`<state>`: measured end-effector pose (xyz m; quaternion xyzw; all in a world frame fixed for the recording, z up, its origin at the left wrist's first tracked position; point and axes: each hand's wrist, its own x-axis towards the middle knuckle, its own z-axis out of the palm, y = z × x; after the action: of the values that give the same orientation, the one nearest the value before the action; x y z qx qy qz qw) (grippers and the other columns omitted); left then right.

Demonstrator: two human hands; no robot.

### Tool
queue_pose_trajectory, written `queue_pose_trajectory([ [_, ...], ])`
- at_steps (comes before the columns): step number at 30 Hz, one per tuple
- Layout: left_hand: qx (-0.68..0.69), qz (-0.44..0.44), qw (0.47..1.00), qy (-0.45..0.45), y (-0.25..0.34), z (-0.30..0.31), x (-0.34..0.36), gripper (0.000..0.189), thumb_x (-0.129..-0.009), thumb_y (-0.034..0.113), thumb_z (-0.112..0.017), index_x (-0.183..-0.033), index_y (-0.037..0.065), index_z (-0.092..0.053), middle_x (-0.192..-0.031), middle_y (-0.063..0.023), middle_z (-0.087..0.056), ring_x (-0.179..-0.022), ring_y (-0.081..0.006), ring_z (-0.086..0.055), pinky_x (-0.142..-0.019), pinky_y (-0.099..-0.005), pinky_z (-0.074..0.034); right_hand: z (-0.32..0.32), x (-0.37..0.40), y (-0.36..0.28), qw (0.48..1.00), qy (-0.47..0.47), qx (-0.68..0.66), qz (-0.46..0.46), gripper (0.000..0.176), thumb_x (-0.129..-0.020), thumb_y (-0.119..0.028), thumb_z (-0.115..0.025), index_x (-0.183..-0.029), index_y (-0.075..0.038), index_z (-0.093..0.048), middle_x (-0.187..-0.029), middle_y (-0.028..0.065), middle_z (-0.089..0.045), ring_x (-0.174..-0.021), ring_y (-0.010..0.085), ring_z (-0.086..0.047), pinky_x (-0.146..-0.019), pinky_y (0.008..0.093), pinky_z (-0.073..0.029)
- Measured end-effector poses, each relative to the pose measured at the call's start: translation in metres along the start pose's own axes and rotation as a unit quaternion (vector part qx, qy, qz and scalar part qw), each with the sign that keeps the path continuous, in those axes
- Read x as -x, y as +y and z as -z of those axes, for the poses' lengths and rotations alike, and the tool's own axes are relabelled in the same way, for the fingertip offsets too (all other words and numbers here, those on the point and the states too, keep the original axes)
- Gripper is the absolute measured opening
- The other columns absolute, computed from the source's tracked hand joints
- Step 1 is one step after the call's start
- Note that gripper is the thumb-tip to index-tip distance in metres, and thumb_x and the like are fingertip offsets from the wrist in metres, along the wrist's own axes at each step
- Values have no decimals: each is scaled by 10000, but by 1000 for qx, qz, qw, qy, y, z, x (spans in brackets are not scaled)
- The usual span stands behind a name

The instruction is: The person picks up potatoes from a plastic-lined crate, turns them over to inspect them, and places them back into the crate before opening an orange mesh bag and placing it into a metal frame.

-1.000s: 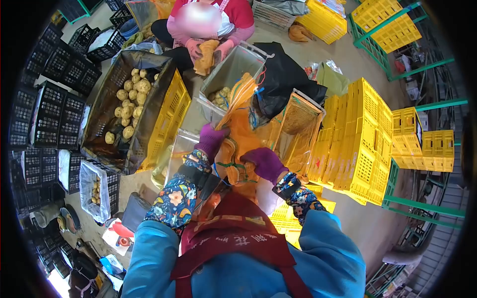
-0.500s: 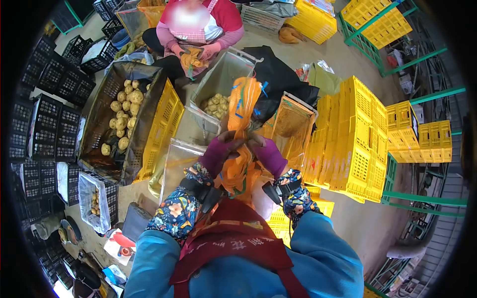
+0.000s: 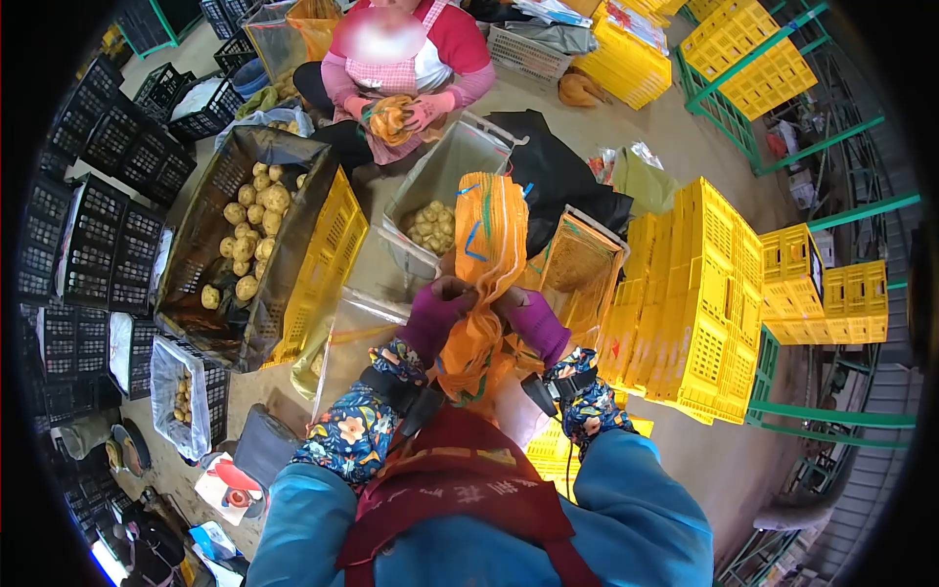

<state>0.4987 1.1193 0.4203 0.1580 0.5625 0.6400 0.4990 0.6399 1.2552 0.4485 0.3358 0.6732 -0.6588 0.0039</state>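
Note:
Both of my hands, in purple gloves with bare fingertips, are closed on an orange mesh bag (image 3: 492, 217) in front of my chest. My left hand (image 3: 436, 311) pinches its left edge. At the opposite edge, my right hand (image 3: 533, 318) holds the gathered mesh. Above my fingers the bag's wide end spreads out, with blue ties on it; the rest hangs crumpled toward my apron. Just beyond it stands a grey lined bin with round pale potatoes (image 3: 431, 227). An orange-lined bin (image 3: 579, 256) is beside my right hand.
To the left, a dark-lined crate (image 3: 217, 328) contains more potatoes. Stacked yellow crates (image 3: 685, 293) rise at the right, and black crates (image 3: 103, 240) line the far left. Across from me sits a co-worker in pink gloves (image 3: 427, 111), handling another orange mesh bundle (image 3: 391, 119).
The upper part of my bag has spread from a narrow bunch into a wider, flatter shape. My hands stay close together on it. The co-worker's hands have shifted around their bundle.

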Motion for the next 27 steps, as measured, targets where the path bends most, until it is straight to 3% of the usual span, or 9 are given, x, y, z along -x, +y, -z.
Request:
queue_pose_trajectory([
  [5,115,88,988,43,-7,8,-3,135,-914,152,-655,-1010,62,-626,-915,-47,-680,-822,-137,-653,-732,-247,-513,20,-25,49,988,133,-33,64,325,-956,-269,-575,-1119,4,-645,-872,48,-677,-748,135,-639,-650,283,-532],
  [9,244,41,966,71,-13,16,-3,162,-914,185,-655,-1033,85,-613,-910,-40,-683,-799,-134,-655,-718,-240,-506,39,-20,31,971,192,-140,-27,323,-961,-299,-564,-1149,-46,-636,-870,-23,-644,-676,60,-579,-531,193,-461],
  [12,241,72,963,95,8,21,10,270,-920,234,-644,-1128,67,-600,-931,-45,-674,-844,-148,-655,-761,-257,-510,47,-17,16,983,170,-63,-27,298,-956,-264,-575,-1133,-34,-644,-896,-20,-658,-700,60,-593,-554,202,-476],
  [15,199,124,970,69,23,10,15,348,-935,214,-607,-1249,66,-573,-1142,-79,-644,-963,-214,-647,-823,-305,-523,25,-15,13,996,20,35,75,291,-947,-250,-590,-1107,-15,-651,-912,8,-663,-726,70,-601,-586,216,-492],
  [18,-10,72,997,-10,-5,15,-7,372,-931,223,-619,-1254,46,-569,-1111,-73,-649,-947,-168,-638,-781,-274,-516,-13,-12,18,999,-23,-5,49,262,-932,-215,-612,-1070,3,-660,-896,17,-645,-722,75,-580,-596,225,-478],
  [22,-63,-89,994,10,-46,18,-15,261,-957,170,-582,-1156,5,-620,-1046,-43,-644,-962,-153,-617,-821,-294,-507,-17,-18,27,987,-25,-158,7,316,-906,-130,-638,-1188,-2,-577,-1043,25,-624,-823,88,-587,-664,241,-492],
  [23,-71,-103,992,7,-48,16,-15,247,-960,162,-577,-1143,4,-628,-1021,-30,-647,-950,-131,-607,-819,-282,-499,-23,-21,33,992,-41,-99,72,376,-906,-146,-641,-1243,-19,-529,-1069,17,-607,-832,72,-574,-647,228,-470],
  [26,83,12,996,27,-24,-5,-7,232,-972,171,-559,-1125,16,-640,-998,-21,-648,-930,-112,-597,-815,-268,-488,-29,-24,41,984,-4,-44,172,308,-904,-160,-647,-1179,-33,-590,-900,-26,-597,-708,49,-532,-576,220,-425],
  [27,50,-17,998,33,-47,2,-17,234,-970,190,-565,-1114,23,-643,-982,-27,-646,-912,-104,-587,-795,-270,-485,-24,-17,22,992,1,-45,119,255,-913,-190,-638,-1125,-49,-626,-827,-42,-590,-646,52,-522,-548,218,-427],
])
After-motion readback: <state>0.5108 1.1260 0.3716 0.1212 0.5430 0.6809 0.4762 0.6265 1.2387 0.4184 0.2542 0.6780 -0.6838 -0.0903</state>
